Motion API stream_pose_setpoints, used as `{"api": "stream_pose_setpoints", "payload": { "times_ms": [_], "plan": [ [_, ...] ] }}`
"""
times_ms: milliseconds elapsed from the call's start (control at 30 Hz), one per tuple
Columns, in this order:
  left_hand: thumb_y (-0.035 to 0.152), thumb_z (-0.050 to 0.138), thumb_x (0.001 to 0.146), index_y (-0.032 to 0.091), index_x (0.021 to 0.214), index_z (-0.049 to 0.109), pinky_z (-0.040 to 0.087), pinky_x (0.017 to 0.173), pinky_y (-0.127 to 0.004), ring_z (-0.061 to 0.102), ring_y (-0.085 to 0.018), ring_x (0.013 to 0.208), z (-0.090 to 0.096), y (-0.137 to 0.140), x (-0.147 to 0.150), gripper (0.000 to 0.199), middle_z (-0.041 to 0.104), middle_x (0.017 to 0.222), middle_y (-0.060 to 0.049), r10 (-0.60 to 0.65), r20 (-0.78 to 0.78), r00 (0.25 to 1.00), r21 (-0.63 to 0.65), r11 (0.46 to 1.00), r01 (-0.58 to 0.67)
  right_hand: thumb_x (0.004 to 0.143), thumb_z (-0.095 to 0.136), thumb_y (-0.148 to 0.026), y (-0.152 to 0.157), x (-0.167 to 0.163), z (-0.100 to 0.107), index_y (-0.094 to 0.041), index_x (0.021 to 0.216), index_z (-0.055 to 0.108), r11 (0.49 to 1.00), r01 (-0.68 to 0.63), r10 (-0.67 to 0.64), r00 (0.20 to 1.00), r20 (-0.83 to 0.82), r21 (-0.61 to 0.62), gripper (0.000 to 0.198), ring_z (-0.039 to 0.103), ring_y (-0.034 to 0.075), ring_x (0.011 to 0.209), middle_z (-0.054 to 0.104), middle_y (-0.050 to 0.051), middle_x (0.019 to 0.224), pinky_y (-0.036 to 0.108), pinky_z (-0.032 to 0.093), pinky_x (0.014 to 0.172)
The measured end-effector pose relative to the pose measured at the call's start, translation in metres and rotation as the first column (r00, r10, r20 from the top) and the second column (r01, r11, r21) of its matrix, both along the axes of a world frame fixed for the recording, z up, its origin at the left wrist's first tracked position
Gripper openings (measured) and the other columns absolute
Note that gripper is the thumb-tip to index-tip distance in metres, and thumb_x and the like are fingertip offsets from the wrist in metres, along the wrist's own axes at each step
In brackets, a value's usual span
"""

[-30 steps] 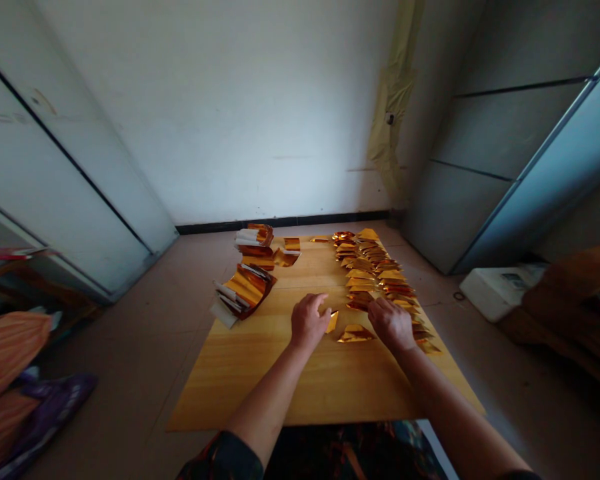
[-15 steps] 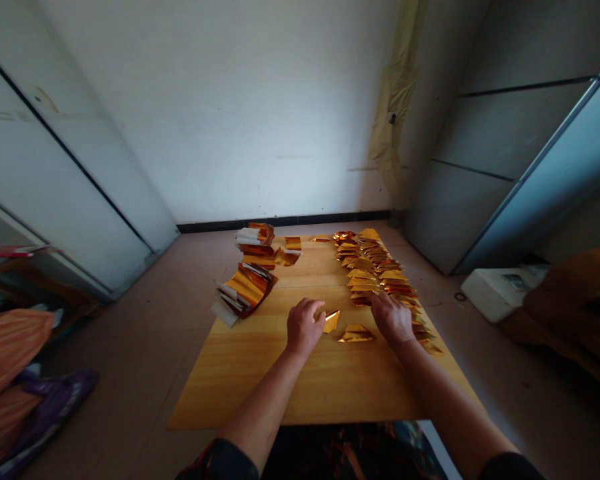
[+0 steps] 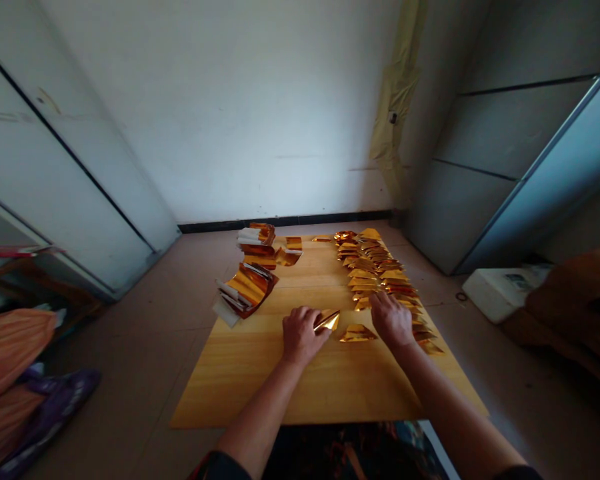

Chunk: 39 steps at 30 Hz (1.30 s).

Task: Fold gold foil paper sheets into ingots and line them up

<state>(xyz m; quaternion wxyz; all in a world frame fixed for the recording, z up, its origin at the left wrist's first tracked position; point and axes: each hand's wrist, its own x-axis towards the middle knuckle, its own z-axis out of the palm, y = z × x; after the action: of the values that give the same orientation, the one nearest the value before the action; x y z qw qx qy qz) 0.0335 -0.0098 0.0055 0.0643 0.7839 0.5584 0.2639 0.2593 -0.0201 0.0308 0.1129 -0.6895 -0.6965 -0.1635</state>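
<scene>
The head view shows both forearms reaching forward over the worktop (image 3: 240,393), one on either side of its middle. The left hand (image 3: 301,335) is bent inward, its grip closed around a folded foil piece (image 3: 329,322) between thumb and fingers. The right hand (image 3: 391,320) lies farther right, knuckles up and fingers curled down at the near end of the folded rows (image 3: 363,274); whether its grip has hold of anything cannot be told.

The held piece sits near the middle of the worktop, its pointed right end poking out, bright gold and creased. Just to its right lies a loose piece (image 3: 358,333), boat-shaped and shiny. The rows are of similar crisp, overlapping shapes. At far left, a curved sheet stack (image 3: 250,287) shows gold foil and pale paper edges. The worktop is smooth, yellowish, wood-grained.
</scene>
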Motion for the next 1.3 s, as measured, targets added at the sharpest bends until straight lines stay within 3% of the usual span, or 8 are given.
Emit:
{"api": "stream_pose_setpoints", "payload": {
  "times_ms": [300, 500, 633, 767, 900, 1000, 1067, 1300],
  "plan": [
    [0.024, 0.069, 0.071, 0.024, 0.088, 0.067, 0.036, 0.076, -0.032, 0.056, -0.020, 0.088, 0.000, -0.002, 0.004, 0.017, 0.065, 0.085, -0.003, -0.053, -0.015, 0.998, 0.002, 0.999, 0.053, 0.079, 0.046, -0.014, -0.003, -0.034, -0.004, -0.022, 0.087, 0.064, 0.974, -0.223, 0.189, 0.889, -0.417, -0.033, 0.021, 0.058, 0.012, 0.071, 0.066, 0.002, 0.087, 0.021, 0.036, 0.060],
    [0.011, 0.058, 0.078, 0.021, 0.078, 0.066, 0.041, 0.076, -0.029, 0.057, -0.016, 0.080, -0.002, 0.001, -0.002, 0.012, 0.065, 0.077, -0.003, -0.105, 0.146, 0.984, 0.106, 0.990, 0.090, 0.072, 0.048, -0.014, -0.003, -0.052, -0.015, -0.019, 0.101, 0.062, 0.954, -0.294, 0.240, 0.650, -0.721, 0.053, 0.033, 0.060, 0.014, 0.071, 0.067, 0.003, 0.087, 0.025, 0.046, 0.068],
    [0.010, 0.053, 0.081, 0.020, 0.079, 0.065, 0.044, 0.077, -0.027, 0.056, -0.016, 0.081, -0.003, 0.004, -0.007, 0.016, 0.064, 0.079, -0.003, -0.140, 0.235, 0.962, 0.173, 0.980, 0.100, 0.070, 0.053, -0.022, -0.003, -0.064, -0.016, -0.019, 0.104, 0.060, 0.935, -0.348, 0.092, 0.412, -0.906, -0.064, 0.035, 0.055, 0.011, 0.052, 0.064, -0.002, 0.069, 0.022, 0.044, 0.051],
    [0.009, 0.052, 0.080, 0.018, 0.081, 0.065, 0.045, 0.076, -0.027, 0.057, -0.017, 0.081, -0.003, 0.003, -0.009, 0.016, 0.066, 0.081, -0.005, -0.171, 0.250, 0.953, 0.153, 0.979, 0.135, 0.066, 0.061, -0.029, -0.003, -0.074, -0.020, -0.018, 0.107, 0.057, 0.902, -0.409, -0.081, 0.148, -0.986, -0.136, 0.042, 0.052, 0.010, 0.048, 0.069, 0.002, 0.080, 0.022, 0.042, 0.045],
    [0.007, 0.052, 0.077, 0.018, 0.079, 0.067, 0.044, 0.071, -0.024, 0.060, -0.015, 0.073, 0.004, 0.004, -0.013, 0.019, 0.068, 0.078, -0.004, -0.184, 0.307, 0.934, -0.041, 0.978, 0.206, 0.069, 0.060, -0.029, -0.002, -0.073, -0.018, -0.020, 0.087, 0.065, 0.924, -0.379, 0.056, 0.266, -0.962, -0.051, 0.021, 0.059, 0.015, 0.063, 0.069, 0.003, 0.078, 0.026, 0.047, 0.058],
    [0.007, 0.052, 0.073, 0.017, 0.080, 0.069, 0.042, 0.067, -0.023, 0.061, -0.014, 0.071, 0.015, 0.007, -0.019, 0.020, 0.070, 0.077, -0.003, -0.177, 0.405, 0.897, -0.218, 0.934, 0.282, 0.068, 0.060, -0.022, -0.001, -0.069, -0.010, -0.020, 0.079, 0.068, 0.913, -0.407, 0.205, 0.415, -0.886, 0.020, 0.014, 0.062, 0.017, 0.074, 0.068, 0.004, 0.079, 0.027, 0.047, 0.069],
    [0.011, 0.054, 0.072, 0.016, 0.079, 0.070, 0.042, 0.066, -0.023, 0.061, -0.014, 0.071, 0.024, 0.010, -0.024, 0.018, 0.070, 0.075, -0.003, -0.152, 0.470, 0.869, -0.322, 0.888, 0.329, 0.068, 0.062, -0.024, 0.000, -0.067, -0.002, -0.020, 0.080, 0.069, 0.895, -0.445, 0.195, 0.412, -0.890, -0.010, 0.014, 0.061, 0.015, 0.069, 0.068, 0.004, 0.081, 0.025, 0.047, 0.062],
    [0.026, 0.061, 0.067, 0.011, 0.091, 0.067, 0.035, 0.049, -0.020, 0.053, -0.009, 0.052, 0.034, 0.011, -0.034, 0.029, 0.066, 0.070, -0.003, 0.120, 0.723, 0.680, -0.575, 0.651, 0.496, 0.072, 0.064, -0.042, -0.001, -0.062, 0.016, -0.017, 0.101, 0.064, 0.785, -0.601, -0.129, 0.075, -0.989, -0.148, 0.038, 0.054, 0.009, 0.050, 0.064, -0.001, 0.071, 0.020, 0.041, 0.045]
  ]
}}
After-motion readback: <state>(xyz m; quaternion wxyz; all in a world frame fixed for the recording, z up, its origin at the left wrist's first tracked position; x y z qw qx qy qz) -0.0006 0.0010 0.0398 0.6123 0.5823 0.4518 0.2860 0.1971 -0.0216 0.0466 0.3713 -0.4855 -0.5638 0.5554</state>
